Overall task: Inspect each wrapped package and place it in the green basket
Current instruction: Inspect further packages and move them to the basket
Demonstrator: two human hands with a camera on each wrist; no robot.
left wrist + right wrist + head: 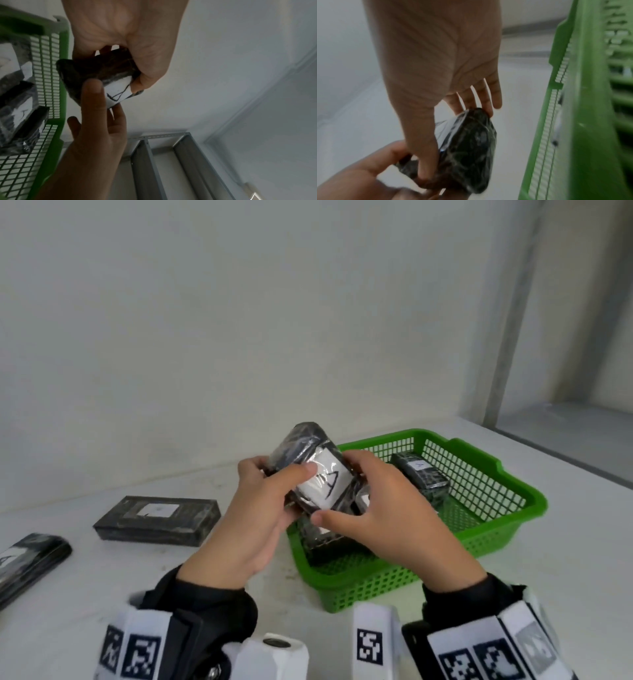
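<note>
I hold a black film-wrapped package (305, 453) with a white label marked "A" (325, 482) in both hands, tilted, above the near-left corner of the green basket (513, 491). My left hand (279, 474) grips its left side with the thumb on the label. My right hand (354, 491) pinches its right side between thumb and fingers. The left wrist view shows the package (96, 70) in my left palm. In the right wrist view the package (471, 142) sits under my right thumb. Two wrapped packages (419, 477) (322, 541) lie inside the basket.
A flat wrapped package (157, 517) lies on the white table to the left of my hands. Another (27, 559) lies at the far left edge. A wall stands close behind the table. A grey metal shelf frame (145, 162) shows in the left wrist view.
</note>
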